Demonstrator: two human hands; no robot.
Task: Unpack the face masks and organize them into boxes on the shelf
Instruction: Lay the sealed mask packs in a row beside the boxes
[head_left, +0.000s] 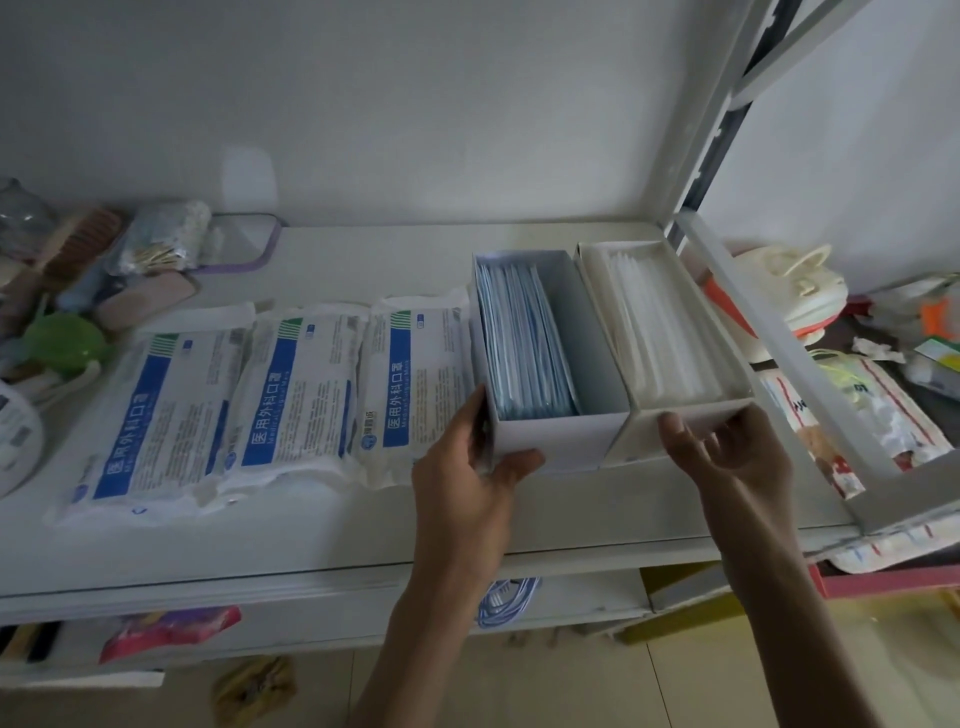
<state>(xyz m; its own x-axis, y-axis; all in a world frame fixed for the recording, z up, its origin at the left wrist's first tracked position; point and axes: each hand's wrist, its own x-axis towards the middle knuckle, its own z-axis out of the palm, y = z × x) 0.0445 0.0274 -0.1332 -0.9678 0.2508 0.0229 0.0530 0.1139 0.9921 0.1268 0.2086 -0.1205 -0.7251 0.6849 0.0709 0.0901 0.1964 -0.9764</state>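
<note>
Presently, two open-topped card boxes stand side by side, touching, on the white shelf (363, 525). The left hand (467, 488) clamps the near left corner of the grey box (550, 441), thumb on its front wall, fingers hidden behind the side wall. The right hand (727, 457) rests against the front wall of the cream box (649, 426), fingers loosely curled and slightly apart, thumb up at the rim; whether it grips cannot be told. The grey box holds a stack of blue masks (524, 348) on edge, filling about half its width; count not readable. The cream box holds white masks (660, 332), likewise on edge, edges blurred. Just beyond the left hand's fingers lie three sealed mask packs (296, 395) in a row, soft crinkled plastic, white with blue printed bands, each touching the next. Further left of that hand, a clutter of small items, cut off by the frame edge and too dim to identify.
</note>
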